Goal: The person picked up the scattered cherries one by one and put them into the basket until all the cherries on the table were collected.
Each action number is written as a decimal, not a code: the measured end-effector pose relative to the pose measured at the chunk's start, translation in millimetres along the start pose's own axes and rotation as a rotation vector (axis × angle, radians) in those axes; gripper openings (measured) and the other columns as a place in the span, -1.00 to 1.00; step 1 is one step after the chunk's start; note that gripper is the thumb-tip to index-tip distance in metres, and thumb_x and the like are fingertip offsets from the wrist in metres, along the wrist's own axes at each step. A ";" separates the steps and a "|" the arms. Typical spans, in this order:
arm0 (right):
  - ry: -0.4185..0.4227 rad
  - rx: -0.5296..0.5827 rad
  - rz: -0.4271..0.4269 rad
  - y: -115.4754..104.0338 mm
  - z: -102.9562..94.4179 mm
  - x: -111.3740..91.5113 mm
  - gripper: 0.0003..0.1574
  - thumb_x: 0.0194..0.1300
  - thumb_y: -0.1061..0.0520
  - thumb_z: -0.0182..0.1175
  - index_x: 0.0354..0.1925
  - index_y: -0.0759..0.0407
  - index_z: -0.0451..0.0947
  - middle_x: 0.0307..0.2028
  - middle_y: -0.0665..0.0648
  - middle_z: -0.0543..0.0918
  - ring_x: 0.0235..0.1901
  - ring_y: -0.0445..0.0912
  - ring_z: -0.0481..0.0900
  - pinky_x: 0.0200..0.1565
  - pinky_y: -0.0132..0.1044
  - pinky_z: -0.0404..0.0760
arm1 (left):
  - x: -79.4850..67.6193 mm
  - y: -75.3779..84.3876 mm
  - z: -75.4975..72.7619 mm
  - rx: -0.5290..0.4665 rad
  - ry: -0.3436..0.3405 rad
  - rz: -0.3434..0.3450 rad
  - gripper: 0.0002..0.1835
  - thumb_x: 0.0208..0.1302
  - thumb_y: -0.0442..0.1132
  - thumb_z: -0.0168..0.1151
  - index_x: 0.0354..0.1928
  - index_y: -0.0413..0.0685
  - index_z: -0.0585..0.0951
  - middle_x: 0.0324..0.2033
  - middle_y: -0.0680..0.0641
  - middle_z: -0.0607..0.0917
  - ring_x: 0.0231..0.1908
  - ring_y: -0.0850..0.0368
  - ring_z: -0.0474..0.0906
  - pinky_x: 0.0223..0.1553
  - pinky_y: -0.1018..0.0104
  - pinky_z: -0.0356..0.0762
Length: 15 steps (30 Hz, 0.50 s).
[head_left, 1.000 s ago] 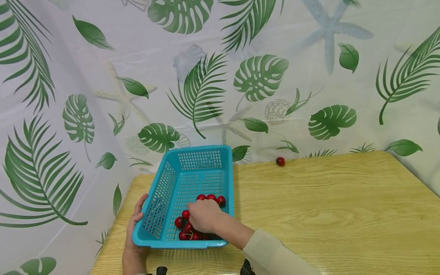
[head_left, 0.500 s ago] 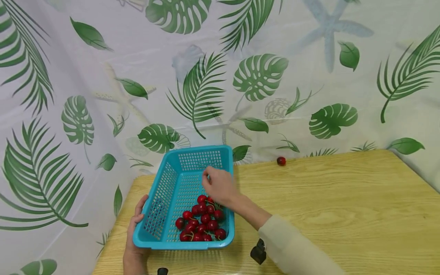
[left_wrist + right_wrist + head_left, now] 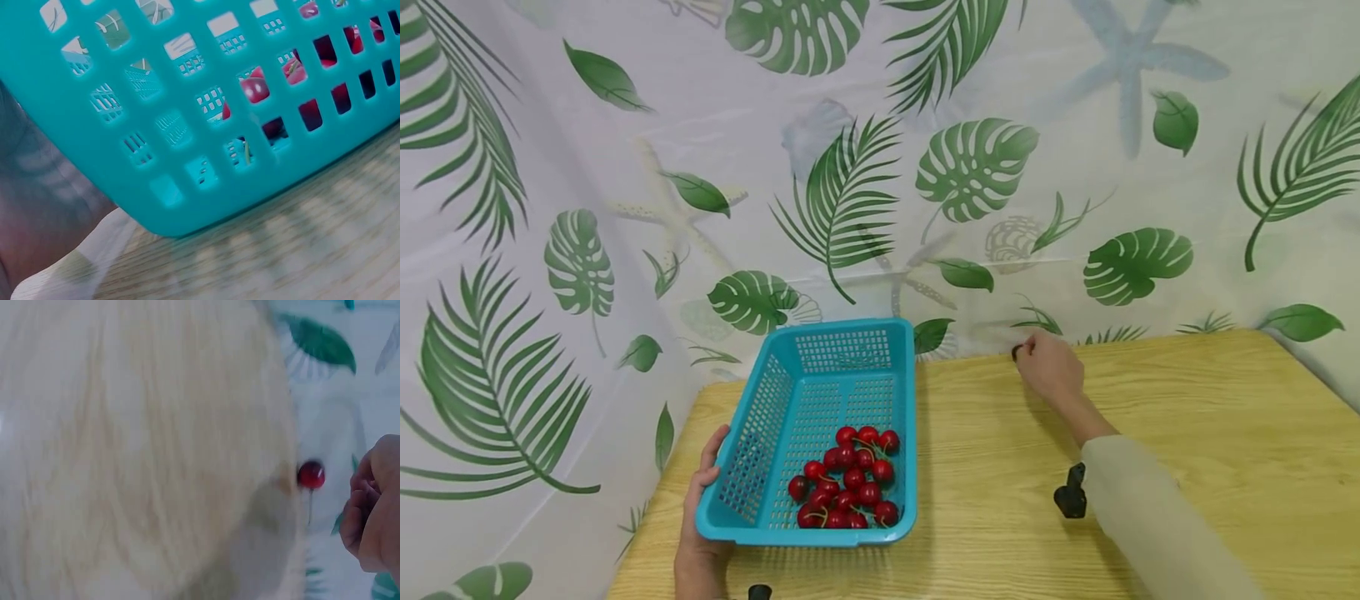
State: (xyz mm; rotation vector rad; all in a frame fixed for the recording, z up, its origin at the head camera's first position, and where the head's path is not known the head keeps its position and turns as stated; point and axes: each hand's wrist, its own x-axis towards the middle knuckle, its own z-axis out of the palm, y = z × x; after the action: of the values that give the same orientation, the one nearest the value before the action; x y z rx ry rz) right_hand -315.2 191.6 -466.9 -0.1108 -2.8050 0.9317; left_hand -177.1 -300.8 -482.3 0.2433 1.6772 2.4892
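A turquoise plastic basket (image 3: 917, 417) with perforated walls stands on the wooden table. Several red cherries (image 3: 853, 478), some with stems, lie in its near right part. My left hand (image 3: 700, 508) holds the basket at its left side, fingers at the rim; the left wrist view shows the palm (image 3: 44, 187) beside the basket's corner. At the table's back edge my right hand (image 3: 1051, 367) has its fingers loosely curled beside a lone cherry (image 3: 311, 474), which the hand mostly covers in the head view. In the right wrist view a gap separates that cherry from the fingers.
A white cloth (image 3: 865, 208) printed with green leaves and pale starfish hangs behind and to the left of the table (image 3: 992, 483). The basket's far end stands close to the cloth. A black camera mount (image 3: 1071, 496) sits at my right wrist.
My right hand has come up out of the basket and moved right and away from me to the lone cherry. The left hand and basket stay in place.
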 end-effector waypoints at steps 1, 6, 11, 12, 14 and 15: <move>-0.034 -0.010 0.015 9.2 -2.0 1.2 -0.65 0.38 0.15 -0.18 -0.22 0.31 0.51 -0.39 0.29 0.61 -0.59 -0.02 0.38 -0.60 -0.23 0.26 | 0.2 0.4 -0.6 -0.003 -0.004 0.004 -0.39 0.49 -0.21 -0.61 0.49 0.48 0.07 0.38 0.17 0.28 0.28 0.12 0.31 0.18 0.21 0.37; -0.219 -0.051 0.023 32.9 -2.9 3.7 -0.39 0.42 0.17 -0.19 0.36 0.40 0.25 -0.21 0.43 0.63 -0.62 -0.04 0.32 -0.61 -0.22 0.25 | 1.2 1.8 -2.7 -0.009 -0.017 0.003 -0.38 0.49 -0.21 -0.61 0.53 0.42 -0.01 0.38 0.16 0.27 0.29 0.12 0.30 0.19 0.20 0.36; -0.328 -0.101 -0.010 36.8 1.9 10.3 -0.25 0.43 0.20 -0.21 0.48 0.48 -0.05 -0.06 0.56 0.57 -0.47 0.13 0.51 -0.50 -0.08 0.40 | 1.6 2.5 -0.7 -0.019 -0.008 -0.002 -0.37 0.48 -0.22 -0.62 0.49 0.49 0.07 0.39 0.16 0.25 0.31 0.12 0.27 0.21 0.22 0.34; -0.340 -0.111 -0.023 37.4 2.7 11.6 -0.24 0.43 0.20 -0.21 0.47 0.51 -0.08 0.05 0.60 0.50 -0.36 0.20 0.57 -0.43 -0.03 0.47 | 1.4 2.7 0.1 -0.020 -0.005 -0.003 -0.36 0.47 -0.23 -0.63 0.47 0.51 0.10 0.39 0.15 0.25 0.31 0.11 0.27 0.21 0.21 0.33; -0.368 -0.130 -0.031 38.5 3.7 13.9 -0.21 0.41 0.20 -0.22 0.47 0.55 -0.15 0.10 0.64 0.46 -0.20 0.30 0.59 -0.29 0.05 0.53 | 0.8 3.0 1.0 -0.023 -0.004 -0.005 -0.36 0.47 -0.23 -0.64 0.46 0.52 0.10 0.39 0.16 0.26 0.31 0.11 0.27 0.21 0.21 0.33; -0.388 -0.141 -0.034 39.0 3.8 15.1 -0.19 0.41 0.21 -0.22 0.47 0.56 -0.18 0.11 0.65 0.44 -0.15 0.32 0.58 -0.23 0.08 0.53 | 0.6 3.3 1.5 -0.021 -0.001 -0.007 -0.36 0.46 -0.23 -0.64 0.46 0.52 0.10 0.39 0.15 0.26 0.31 0.10 0.27 0.21 0.20 0.33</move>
State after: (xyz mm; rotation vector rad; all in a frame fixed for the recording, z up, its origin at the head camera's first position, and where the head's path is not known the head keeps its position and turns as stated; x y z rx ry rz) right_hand -330.3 222.6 -491.0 0.1110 -3.2156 0.8224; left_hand -177.5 -300.6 -478.6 0.2366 1.6476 2.4997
